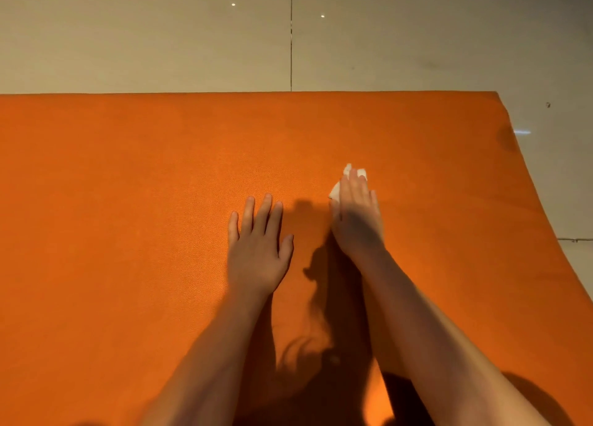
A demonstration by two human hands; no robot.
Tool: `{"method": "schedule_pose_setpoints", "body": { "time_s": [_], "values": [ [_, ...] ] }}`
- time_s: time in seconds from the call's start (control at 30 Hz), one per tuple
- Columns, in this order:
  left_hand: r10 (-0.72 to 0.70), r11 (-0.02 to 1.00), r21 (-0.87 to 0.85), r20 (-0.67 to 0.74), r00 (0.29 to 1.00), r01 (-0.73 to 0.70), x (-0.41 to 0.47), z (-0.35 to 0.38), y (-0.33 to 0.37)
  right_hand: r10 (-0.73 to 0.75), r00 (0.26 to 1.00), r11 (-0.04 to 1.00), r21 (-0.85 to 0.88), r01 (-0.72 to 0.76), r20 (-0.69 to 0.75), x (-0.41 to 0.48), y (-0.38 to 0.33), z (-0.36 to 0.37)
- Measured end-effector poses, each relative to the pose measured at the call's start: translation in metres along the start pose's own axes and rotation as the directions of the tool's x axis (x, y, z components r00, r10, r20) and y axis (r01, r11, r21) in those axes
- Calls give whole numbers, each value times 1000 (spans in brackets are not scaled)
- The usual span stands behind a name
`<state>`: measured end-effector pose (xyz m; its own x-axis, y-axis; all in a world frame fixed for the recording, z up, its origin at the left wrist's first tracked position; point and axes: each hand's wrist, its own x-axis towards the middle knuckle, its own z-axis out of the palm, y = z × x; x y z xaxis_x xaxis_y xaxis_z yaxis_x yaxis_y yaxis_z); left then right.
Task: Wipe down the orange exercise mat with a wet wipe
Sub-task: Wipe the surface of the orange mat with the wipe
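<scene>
Left hand (256,249) flat, right hand (356,215) pressing wipe (336,194), both grips apart; mat (128,169) edge well beyond.

Items counted: one orange exercise mat (128,201); one left hand (256,242) and one right hand (356,217), two in all; one white wet wipe (335,194) beneath the right hand's fingers. Beyond the fingertips, two floor tiles (128,40) met at one grout line (291,40) and bore two light spots (233,4).
</scene>
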<state>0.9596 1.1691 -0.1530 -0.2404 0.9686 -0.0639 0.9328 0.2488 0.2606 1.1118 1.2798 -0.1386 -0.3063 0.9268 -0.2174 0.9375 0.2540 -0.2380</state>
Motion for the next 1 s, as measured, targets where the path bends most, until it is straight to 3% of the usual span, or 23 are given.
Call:
{"method": "schedule_pose_setpoints", "body": {
  "time_s": [0.1, 0.23, 0.33, 0.5, 0.63, 0.77, 1.0],
  "values": [
    [4, 1000, -15, -21, 1000, -4, 5, -2, -2, 62, 997, 997, 58, -59, -52, -13, -18, 7],
    [58, 998, -14, -97, 994, -60, 15, -5, -8, -94, 995, 995, 41, 93, 31, -23, -30, 18],
    [43, 999, 0, -80, 996, -43, 15, -4, -9, -174, 984, 985, -12, 174, 39, 0, -17, 8],
    [27, 999, 22, -25, 999, -26, 16, -2, -9, 49, 999, 999, 1, -49, -8, 26, -15, -3],
    [19, 1000, 21, -25, 1000, -18, 16, -1, -8, -94, 995, 993, 66, 96, -41, 6, -34, 7],
    [16, 999, 29, -21, 1000, -15, 18, -3, -9, -161, 984, 986, -36, 164, 70, 28, -21, -4],
    [11, 1000, 29, -9, 1000, -11, 19, -4, -8, 128, 990, 990, -60, -124, 64, 53, -20, -14]
  ]
}}
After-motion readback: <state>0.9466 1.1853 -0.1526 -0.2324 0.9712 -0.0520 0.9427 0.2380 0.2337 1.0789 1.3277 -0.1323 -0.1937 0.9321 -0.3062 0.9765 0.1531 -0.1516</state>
